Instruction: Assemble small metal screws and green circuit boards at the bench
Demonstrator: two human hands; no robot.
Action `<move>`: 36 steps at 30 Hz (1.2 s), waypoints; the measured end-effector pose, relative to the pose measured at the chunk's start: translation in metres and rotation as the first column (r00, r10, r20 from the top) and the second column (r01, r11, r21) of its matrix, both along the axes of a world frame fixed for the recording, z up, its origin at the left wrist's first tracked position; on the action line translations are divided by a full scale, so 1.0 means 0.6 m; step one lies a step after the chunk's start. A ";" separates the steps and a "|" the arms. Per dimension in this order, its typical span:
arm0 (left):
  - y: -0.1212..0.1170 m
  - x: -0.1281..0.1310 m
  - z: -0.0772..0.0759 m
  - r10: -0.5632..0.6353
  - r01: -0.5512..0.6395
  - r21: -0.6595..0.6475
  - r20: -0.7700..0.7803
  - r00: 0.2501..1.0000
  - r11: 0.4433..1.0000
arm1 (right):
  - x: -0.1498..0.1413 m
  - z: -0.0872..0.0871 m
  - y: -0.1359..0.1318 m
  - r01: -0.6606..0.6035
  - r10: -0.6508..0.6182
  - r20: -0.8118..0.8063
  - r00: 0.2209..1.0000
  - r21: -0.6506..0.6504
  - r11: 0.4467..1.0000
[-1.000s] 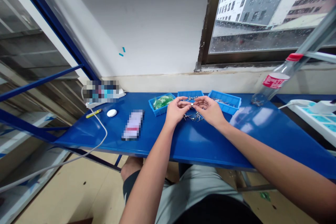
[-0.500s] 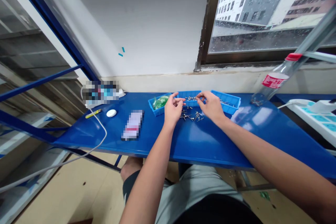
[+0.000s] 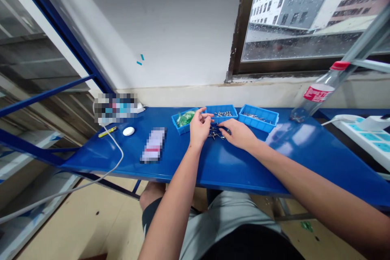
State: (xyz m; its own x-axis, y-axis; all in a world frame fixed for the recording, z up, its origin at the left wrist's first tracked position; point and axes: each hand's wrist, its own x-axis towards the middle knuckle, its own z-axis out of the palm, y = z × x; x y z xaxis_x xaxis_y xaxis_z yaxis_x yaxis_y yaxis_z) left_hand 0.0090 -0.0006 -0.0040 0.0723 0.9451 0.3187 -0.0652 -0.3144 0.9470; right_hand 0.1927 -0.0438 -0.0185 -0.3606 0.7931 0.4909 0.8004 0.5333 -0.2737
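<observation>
My left hand (image 3: pixel 200 126) is raised just left of a pile of small metal fasteners with long thin shanks (image 3: pixel 215 134). Its thumb and forefinger are pinched together; anything between them is too small to make out. Reaching down to the pile's right side is my right hand (image 3: pixel 239 133), thumb and forefinger apart around some of the pieces. Behind the hands, a blue bin (image 3: pixel 233 116) contains several short metal pieces. A second blue bin (image 3: pixel 258 122) on the right holds thin metal pieces. The left blue bin (image 3: pixel 182 130) has green plastic wrap (image 3: pixel 186 118) in it.
On the blue table (image 3: pixel 240 170) lie a phone (image 3: pixel 153 146), a white oval object (image 3: pixel 128 131) and a yellow-handled tool (image 3: pixel 107 132). A plastic bottle (image 3: pixel 318 92) leans at the right near a power strip (image 3: pixel 370 136). A white cable (image 3: pixel 122 156) crosses the left edge.
My right hand has moved down and left from the middle bin to the pile on the table, uncovering both bins. My left hand has stayed almost where it was, still pinched.
</observation>
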 end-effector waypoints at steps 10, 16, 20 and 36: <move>-0.002 0.001 -0.001 -0.002 0.002 0.010 -0.031 1.000 1.000 | 0.002 -0.007 0.006 -0.007 0.007 -0.022 1.000 -0.002 1.000; -0.002 0.001 -0.003 -0.002 0.003 0.021 -0.050 0.999 1.000 | 0.002 -0.008 0.007 -0.005 0.006 -0.035 0.999 0.003 1.000; -0.003 0.001 -0.001 0.005 -0.004 0.021 -0.065 0.998 1.000 | 0.002 -0.007 0.007 0.005 -0.006 -0.003 1.000 -0.016 1.000; -0.002 0.000 -0.007 0.006 -0.004 0.015 -0.094 0.996 1.000 | 0.009 -0.008 0.020 0.018 -0.018 -0.024 1.000 -0.038 0.999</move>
State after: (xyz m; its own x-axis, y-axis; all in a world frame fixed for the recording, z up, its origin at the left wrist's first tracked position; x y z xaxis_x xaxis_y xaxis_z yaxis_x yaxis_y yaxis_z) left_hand 0.0088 -0.0016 -0.0082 0.0980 0.9407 0.3248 0.0255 -0.3287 0.9441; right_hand 0.1978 -0.0315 -0.0236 -0.3343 0.8176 0.4688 0.8026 0.5077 -0.3132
